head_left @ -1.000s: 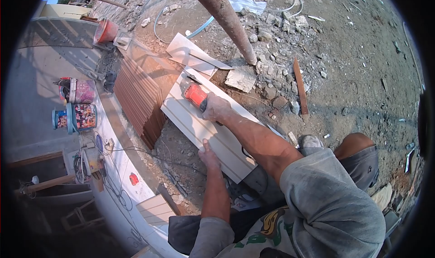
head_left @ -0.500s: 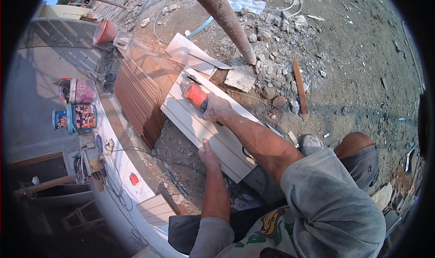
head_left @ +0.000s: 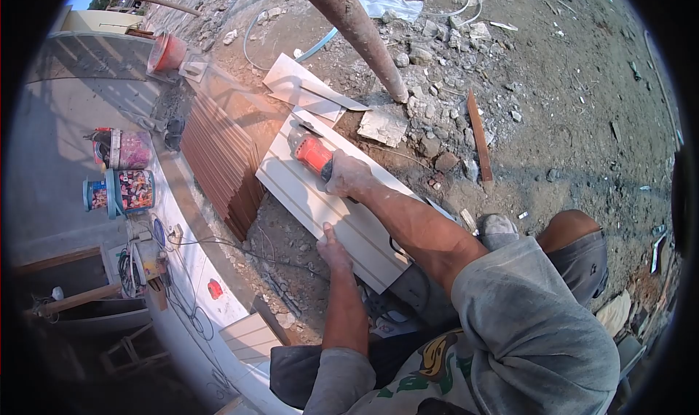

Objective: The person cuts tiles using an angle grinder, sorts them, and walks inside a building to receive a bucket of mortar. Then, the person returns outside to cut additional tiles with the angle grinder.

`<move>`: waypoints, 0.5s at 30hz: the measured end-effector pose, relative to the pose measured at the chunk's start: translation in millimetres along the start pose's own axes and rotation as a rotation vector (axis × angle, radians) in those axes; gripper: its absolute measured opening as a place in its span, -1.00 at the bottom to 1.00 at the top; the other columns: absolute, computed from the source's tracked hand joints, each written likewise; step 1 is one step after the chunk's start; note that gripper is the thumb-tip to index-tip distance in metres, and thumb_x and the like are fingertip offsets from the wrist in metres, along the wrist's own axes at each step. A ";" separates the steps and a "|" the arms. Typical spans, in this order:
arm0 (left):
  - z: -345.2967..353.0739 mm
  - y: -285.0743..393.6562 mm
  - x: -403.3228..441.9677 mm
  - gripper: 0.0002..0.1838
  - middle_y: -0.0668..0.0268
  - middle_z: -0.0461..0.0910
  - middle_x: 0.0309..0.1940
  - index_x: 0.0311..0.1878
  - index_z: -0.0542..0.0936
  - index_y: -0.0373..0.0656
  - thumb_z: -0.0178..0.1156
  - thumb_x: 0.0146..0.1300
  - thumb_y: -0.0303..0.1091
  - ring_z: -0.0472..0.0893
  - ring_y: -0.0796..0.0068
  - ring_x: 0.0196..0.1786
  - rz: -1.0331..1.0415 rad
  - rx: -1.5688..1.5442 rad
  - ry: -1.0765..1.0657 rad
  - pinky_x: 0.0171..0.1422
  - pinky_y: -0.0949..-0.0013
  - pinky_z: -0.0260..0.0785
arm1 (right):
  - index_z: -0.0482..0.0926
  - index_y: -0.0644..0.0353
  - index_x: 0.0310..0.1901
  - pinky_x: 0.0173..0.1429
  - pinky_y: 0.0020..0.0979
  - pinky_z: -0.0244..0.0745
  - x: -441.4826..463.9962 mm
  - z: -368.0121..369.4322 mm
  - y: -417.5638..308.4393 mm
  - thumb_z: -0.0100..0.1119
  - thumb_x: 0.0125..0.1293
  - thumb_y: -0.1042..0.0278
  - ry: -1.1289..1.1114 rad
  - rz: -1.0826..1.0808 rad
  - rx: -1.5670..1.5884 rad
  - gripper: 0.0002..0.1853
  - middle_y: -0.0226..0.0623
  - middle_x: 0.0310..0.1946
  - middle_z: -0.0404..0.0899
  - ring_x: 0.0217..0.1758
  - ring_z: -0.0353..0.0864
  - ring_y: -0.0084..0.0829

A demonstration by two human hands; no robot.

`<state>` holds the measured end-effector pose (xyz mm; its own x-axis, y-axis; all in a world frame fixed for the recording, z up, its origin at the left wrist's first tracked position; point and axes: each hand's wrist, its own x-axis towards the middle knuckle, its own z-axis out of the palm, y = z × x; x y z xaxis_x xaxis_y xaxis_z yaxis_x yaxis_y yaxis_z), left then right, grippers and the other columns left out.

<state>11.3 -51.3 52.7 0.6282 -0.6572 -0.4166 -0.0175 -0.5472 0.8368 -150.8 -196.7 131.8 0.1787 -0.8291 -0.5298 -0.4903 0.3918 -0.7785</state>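
Over the far half of a pale board, the right hand grips a red grinder. The left hand rests on the board's left edge, thumb on top; whether its fingers curl beneath, I cannot tell. Brown sheets lie stacked just beside the board.

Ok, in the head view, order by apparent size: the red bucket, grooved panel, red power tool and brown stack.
Grooved panel
Brown stack
Red power tool and red bucket: look alike; the bucket is farther off, so unranked
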 end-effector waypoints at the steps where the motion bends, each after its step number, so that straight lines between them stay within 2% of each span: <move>1: 0.5 0.2 -0.3 -0.30 0.00 0.52 -0.10 0.08 0.36 -0.49 0.21 0.28 0.09 0.56 0.23 -0.16 0.000 -0.002 0.012 -0.07 0.21 0.48 | 0.45 0.29 0.02 0.14 -0.24 0.50 -0.6 -0.4 0.5 0.29 -0.04 0.18 0.001 -0.013 0.000 -0.43 0.02 -0.07 0.61 0.07 0.60 -0.05; 15: 1.3 -2.4 0.8 -0.31 0.00 0.53 -0.12 0.04 0.38 -0.48 0.22 0.27 0.10 0.59 0.22 -0.17 -0.022 -0.032 0.048 -0.10 0.18 0.50 | 0.45 0.31 -0.02 0.13 -0.21 0.51 -8.4 -0.1 6.0 0.26 -0.04 0.22 0.046 -0.056 0.038 -0.47 0.08 -0.09 0.60 0.04 0.61 0.00</move>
<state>10.8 -51.2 50.0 0.6650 -0.6187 -0.4183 0.0213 -0.5442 0.8387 -155.3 -187.4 131.6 0.1646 -0.8672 -0.4699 -0.4483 0.3586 -0.8188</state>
